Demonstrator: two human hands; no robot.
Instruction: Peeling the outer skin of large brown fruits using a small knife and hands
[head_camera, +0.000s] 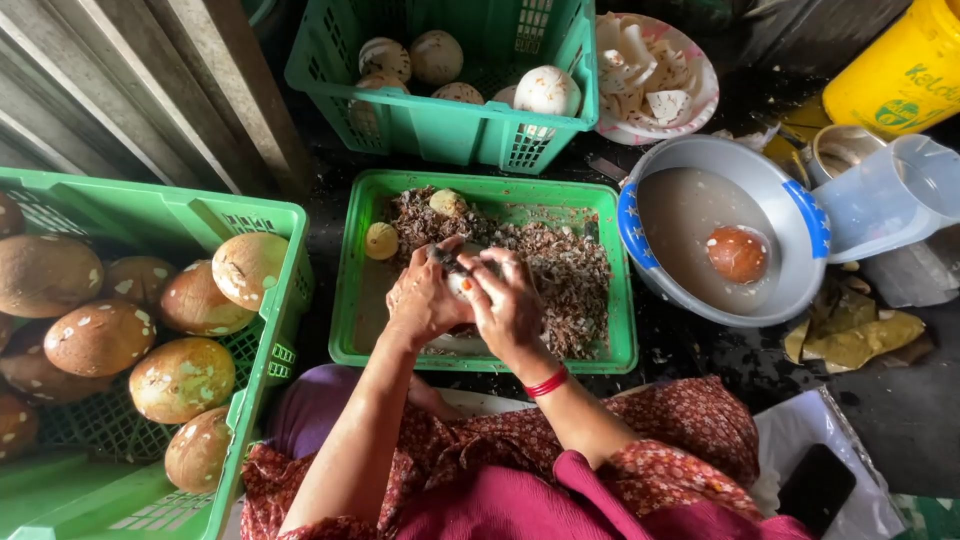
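Two bare hands meet over a shallow green tray (352, 300) of brown shavings — the left hand (425, 300) and the right hand (510, 305) both grip one pale peeled coconut (462, 283), and a dark blade (447, 261) shows between them. Left of the hands, a green crate (260, 350) holds brown coconuts. To their right sits a grey basin (700, 160) of cloudy water. Beyond them, a second green crate (440, 125) holds whitish peeled coconuts.

Left hand (425, 300) and right hand (510, 305) gripping a pale peeled coconut (462, 283) | hovering over shallow green tray (485, 355) of brown shavings | brown coconuts (180, 378) sitting in left crate (270, 300)
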